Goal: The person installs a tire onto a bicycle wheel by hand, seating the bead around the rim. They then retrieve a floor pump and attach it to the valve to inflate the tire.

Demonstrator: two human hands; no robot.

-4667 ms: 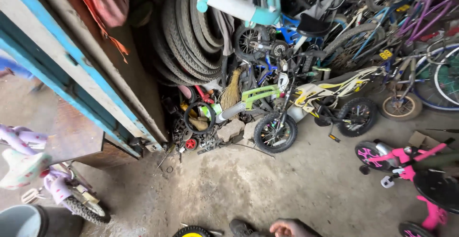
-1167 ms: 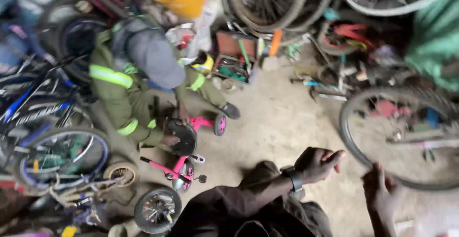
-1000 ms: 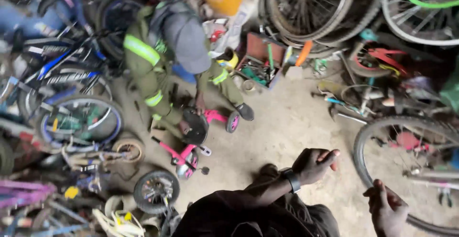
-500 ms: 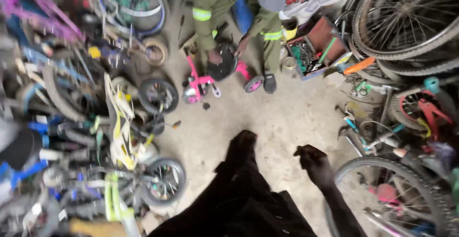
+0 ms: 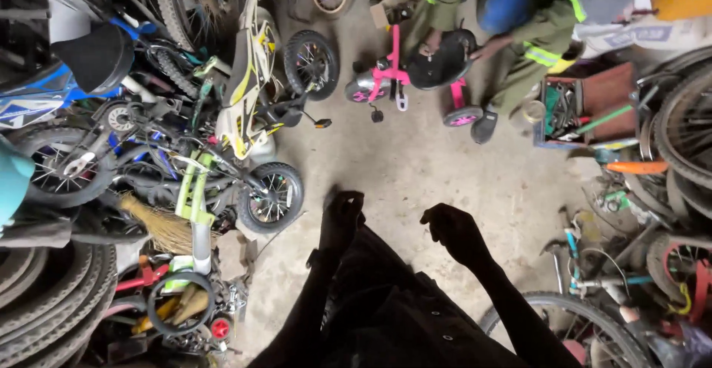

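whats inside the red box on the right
The red box holds a jumble of hand tools, with a green-handled one sticking out over its rim. What lies underneath that pile is covered, and single tools are too small to tell.

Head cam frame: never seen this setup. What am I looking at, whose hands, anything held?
There is no machine here. One camera sits on a person's head and looks straight down, so the dark shape at the bottom is that person's own body. Their left hand and right hand hang in front of them above the bare concrete floor. Both look loosely curled and seem to hold nothing, though they are in shadow. At the top, a second person in green clothes with reflective stripes has hands on a small pink children's bike. To the left is a pile of children's bikes and a broom; to the right, an open toolbox and large bicycle wheels.
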